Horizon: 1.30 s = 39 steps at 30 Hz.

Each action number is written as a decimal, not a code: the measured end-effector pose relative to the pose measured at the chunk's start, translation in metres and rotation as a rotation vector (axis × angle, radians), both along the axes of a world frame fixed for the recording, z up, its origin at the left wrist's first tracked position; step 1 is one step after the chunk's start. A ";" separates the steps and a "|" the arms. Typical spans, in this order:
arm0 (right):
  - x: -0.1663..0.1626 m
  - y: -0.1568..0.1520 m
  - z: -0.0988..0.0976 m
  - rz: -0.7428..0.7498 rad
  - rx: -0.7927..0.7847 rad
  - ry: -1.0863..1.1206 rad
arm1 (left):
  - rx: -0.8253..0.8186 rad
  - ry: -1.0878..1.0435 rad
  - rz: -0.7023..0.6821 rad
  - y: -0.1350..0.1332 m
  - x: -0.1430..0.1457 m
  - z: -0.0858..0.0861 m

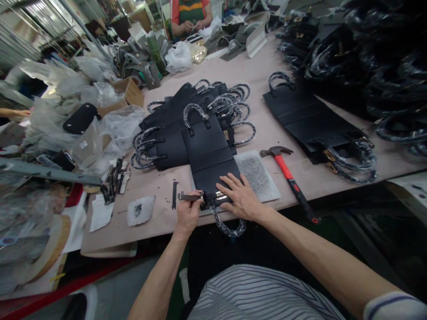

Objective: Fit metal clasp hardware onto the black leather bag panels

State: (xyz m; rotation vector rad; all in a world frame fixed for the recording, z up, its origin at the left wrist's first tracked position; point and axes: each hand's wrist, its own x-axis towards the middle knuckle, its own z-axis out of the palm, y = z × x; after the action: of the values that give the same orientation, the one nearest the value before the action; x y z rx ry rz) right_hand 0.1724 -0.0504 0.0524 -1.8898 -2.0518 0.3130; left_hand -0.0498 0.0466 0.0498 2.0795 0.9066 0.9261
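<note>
A black bag panel point(213, 151) lies lengthwise in front of me, with one plastic-wrapped handle point(195, 113) at its far end. The other wrapped handle point(230, 229) hangs over the table edge. My right hand point(242, 198) rests on the panel's near end, fingers spread, beside a shiny metal fitting point(220, 194). At the panel's near left corner, my left hand point(188, 215) pinches a short dark strap point(187, 197) with a metal end piece. A similar dark strap point(174, 194) lies flat to the left. Under the panel is a pale slab point(260, 175) speckled with dark bits.
A claw hammer point(288, 175) with a red and black handle lies right. Stacked black panels point(170, 149) lie behind; another panel point(307, 115) is at right. Left are small dark pieces on a white sheet point(140, 211) and several straps point(115, 180). Across the table, a person's hands point(193, 26) work.
</note>
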 end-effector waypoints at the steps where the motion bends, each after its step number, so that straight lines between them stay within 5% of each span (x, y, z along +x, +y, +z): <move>1: 0.000 0.000 0.000 0.003 -0.004 -0.001 | -0.010 -0.019 0.008 0.000 -0.001 0.000; 6: 0.000 0.000 -0.003 0.001 -0.019 -0.008 | 0.036 0.047 -0.240 0.001 -0.001 0.004; 10: -0.004 0.001 -0.002 -0.010 0.002 0.017 | -0.267 -0.199 0.169 0.003 -0.004 -0.002; 12: -0.004 0.000 -0.001 -0.016 0.018 0.047 | -0.383 -0.279 0.262 0.003 -0.006 -0.002; 16: 0.010 -0.004 -0.002 0.000 0.094 0.235 | -0.329 -0.277 0.169 -0.004 0.004 0.013; 21: 0.047 -0.019 -0.011 -0.105 0.368 0.415 | -0.329 -0.310 0.073 -0.020 0.049 0.028; 28: 0.063 -0.032 -0.020 -0.059 0.405 0.376 | -0.357 -0.291 -0.021 -0.025 0.095 0.013; 39: 0.072 -0.040 -0.021 0.132 0.325 0.315 | -0.342 -0.241 -0.053 -0.025 0.096 -0.001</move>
State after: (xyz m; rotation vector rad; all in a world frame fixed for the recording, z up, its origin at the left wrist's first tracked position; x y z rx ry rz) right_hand 0.2440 -0.0899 0.0318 -1.4196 -1.8846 0.2705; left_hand 0.0463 0.0212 0.0492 1.6554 0.8139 0.9002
